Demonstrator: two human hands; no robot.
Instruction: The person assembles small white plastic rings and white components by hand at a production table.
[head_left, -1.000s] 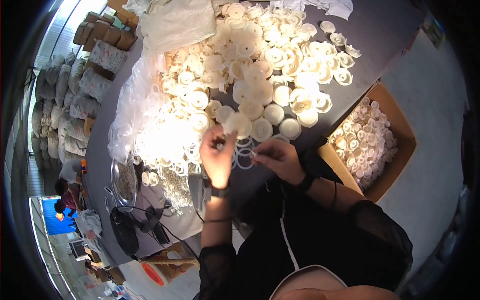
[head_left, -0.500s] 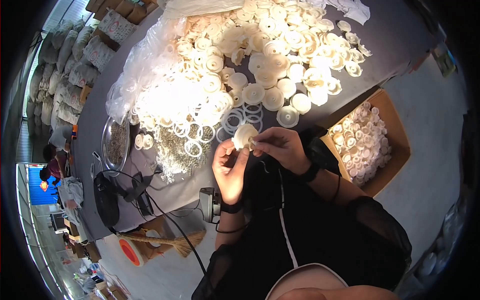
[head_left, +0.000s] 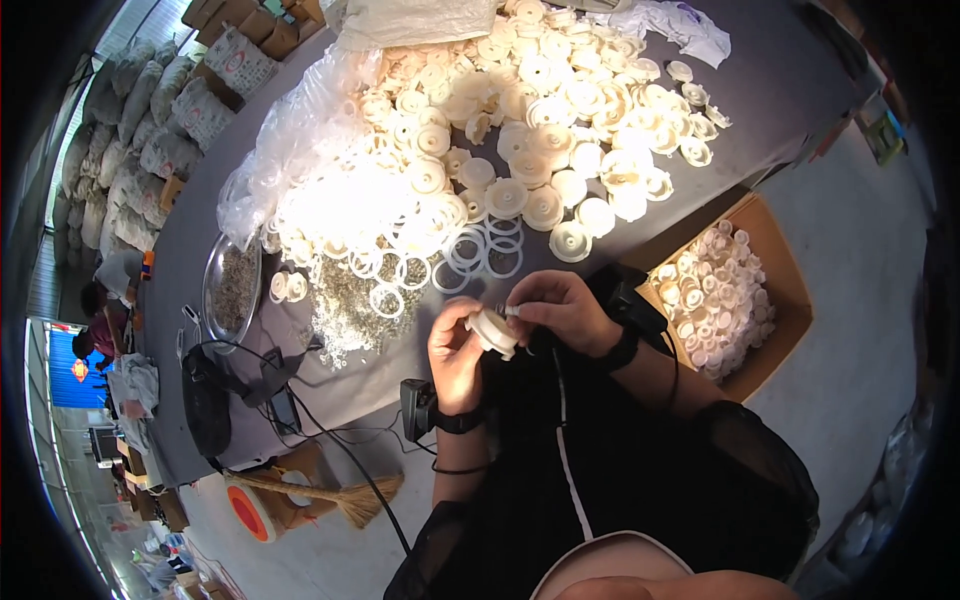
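Observation:
My left hand [head_left: 457, 352] is closed around the rim of a round white plastic cap [head_left: 493, 333], tilted on edge at the table's near side. Just right of it, my right hand [head_left: 562, 312] pinches a small part [head_left: 511, 311] between thumb and fingertips, close against the cap; its exact kind is too small to tell. Beyond my hands lie several loose white rings [head_left: 467, 248]. Farther back a large heap of similar white caps [head_left: 550, 130] covers the table [head_left: 770, 110]. Left of my hands is a scatter of tiny clear pieces [head_left: 345, 310].
An oval metal tray [head_left: 232, 290] of small parts sits at left, near a black pouch [head_left: 207, 400] and cables. At right stands a cardboard box [head_left: 790, 330] filled with white parts. A broom [head_left: 360, 497] lies below the table. Sacks [head_left: 150, 140] and people [head_left: 108, 320] are at far left.
The cap has tipped from facing up to standing more on edge and shifted slightly down. My right hand has drawn a little away from it, holding the small part.

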